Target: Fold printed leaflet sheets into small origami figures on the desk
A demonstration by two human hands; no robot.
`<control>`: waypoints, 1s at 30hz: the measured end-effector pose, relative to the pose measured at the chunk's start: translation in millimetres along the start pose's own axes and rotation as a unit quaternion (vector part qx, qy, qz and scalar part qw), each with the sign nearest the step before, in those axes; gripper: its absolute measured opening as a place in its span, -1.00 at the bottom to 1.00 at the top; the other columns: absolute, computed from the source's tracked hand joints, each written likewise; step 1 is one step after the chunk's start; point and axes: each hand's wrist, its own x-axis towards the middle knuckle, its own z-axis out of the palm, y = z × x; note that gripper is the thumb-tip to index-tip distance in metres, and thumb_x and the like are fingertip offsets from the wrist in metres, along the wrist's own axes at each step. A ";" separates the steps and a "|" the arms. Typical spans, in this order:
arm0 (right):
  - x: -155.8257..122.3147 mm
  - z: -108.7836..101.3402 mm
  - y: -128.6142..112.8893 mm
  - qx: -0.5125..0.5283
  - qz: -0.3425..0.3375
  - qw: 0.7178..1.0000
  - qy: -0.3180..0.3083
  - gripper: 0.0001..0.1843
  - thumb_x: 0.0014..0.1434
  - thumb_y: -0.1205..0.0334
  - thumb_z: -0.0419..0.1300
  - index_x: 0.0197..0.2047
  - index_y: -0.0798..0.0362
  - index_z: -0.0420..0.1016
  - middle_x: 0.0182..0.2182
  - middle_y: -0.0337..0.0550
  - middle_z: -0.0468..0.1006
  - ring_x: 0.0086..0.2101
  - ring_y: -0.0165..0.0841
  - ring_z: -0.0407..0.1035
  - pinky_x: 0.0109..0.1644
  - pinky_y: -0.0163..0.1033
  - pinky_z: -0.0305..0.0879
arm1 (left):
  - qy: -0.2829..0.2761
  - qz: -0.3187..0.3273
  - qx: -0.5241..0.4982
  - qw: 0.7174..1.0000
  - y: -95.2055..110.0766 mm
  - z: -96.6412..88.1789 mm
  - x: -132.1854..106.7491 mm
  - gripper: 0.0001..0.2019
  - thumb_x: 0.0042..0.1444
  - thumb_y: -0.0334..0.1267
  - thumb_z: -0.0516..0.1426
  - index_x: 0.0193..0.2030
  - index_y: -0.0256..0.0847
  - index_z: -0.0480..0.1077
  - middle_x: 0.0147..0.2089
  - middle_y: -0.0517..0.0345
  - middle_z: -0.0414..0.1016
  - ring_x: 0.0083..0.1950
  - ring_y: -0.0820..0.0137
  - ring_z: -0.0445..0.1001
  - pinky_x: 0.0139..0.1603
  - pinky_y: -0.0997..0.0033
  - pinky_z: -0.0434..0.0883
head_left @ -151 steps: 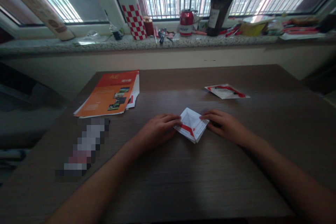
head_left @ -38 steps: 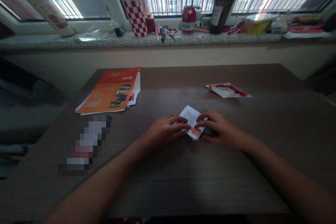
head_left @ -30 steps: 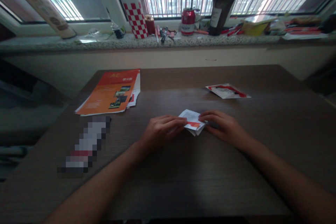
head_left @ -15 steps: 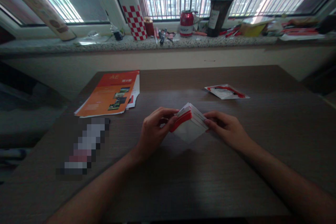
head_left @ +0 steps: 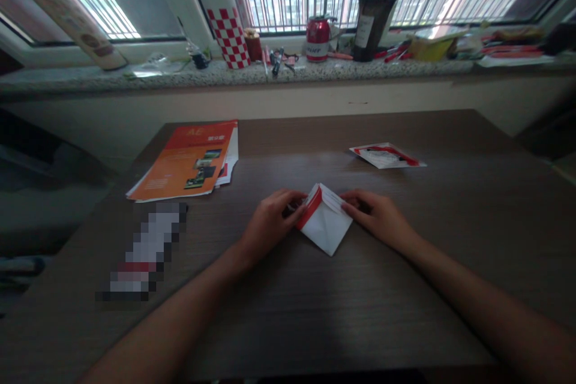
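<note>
Between my two hands is a folded piece of paper (head_left: 327,225), white with a red band along its upper left side, roughly diamond-shaped with one corner toward me. My left hand (head_left: 275,216) pinches its left edge between thumb and fingers. At the upper right edge, my right hand (head_left: 371,213) grips it the same way, thumb on top. The paper is at or just above the brown table (head_left: 279,318); I cannot tell whether it touches. Farther back to the right lies another folded paper (head_left: 389,157), white with red and black markings.
An orange booklet (head_left: 180,162) lies on loose sheets at the back left. Nearer me is a blurred-out oblong object (head_left: 144,252). On the stone windowsill (head_left: 171,79) stand a red-checked white bottle (head_left: 230,39), a red can (head_left: 317,41) and a dark drink cup (head_left: 373,27).
Both hands and the folded paper have come slightly lower and turned. More of the white lower face shows, and it looks sharper. The right hand has shifted a little left.
</note>
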 end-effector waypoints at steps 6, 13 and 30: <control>4.0 -1.5 -2.5 -0.096 -0.080 0.992 0.005 -0.76 0.44 0.17 0.19 0.04 0.01 0.64 -0.17 -0.07 0.65 -0.18 -0.22 0.52 -0.07 -0.10 0.41 | -0.021 0.094 0.090 0.991 -7.5 2.4 -1.4 -0.69 0.38 -0.33 0.24 0.23 -0.16 0.48 0.16 -0.05 0.51 0.15 0.18 0.52 0.18 0.04 0.55; 6.8 3.3 3.7 -0.116 -0.114 0.987 0.010 -0.78 0.44 0.16 0.21 0.03 0.01 0.63 -0.17 -0.04 0.59 -0.17 -0.20 0.51 -0.07 -0.07 0.44 | -0.089 0.208 0.134 0.965 -7.0 2.5 -4.2 -0.65 0.41 -0.36 0.19 0.26 0.03 0.49 0.47 -0.01 0.29 0.46 0.09 0.28 0.37 -0.12 0.43; -0.9 5.1 -5.5 -0.152 -0.212 0.965 0.009 -0.75 0.43 0.15 0.23 0.11 -0.07 0.61 -0.01 0.03 0.58 0.01 -0.11 0.49 0.08 0.07 0.48 | -0.105 0.198 0.183 0.957 1.2 2.7 -3.7 -0.68 0.40 -0.24 0.22 0.26 -0.06 0.51 0.20 -0.04 0.45 0.32 0.10 0.39 0.48 -0.22 0.26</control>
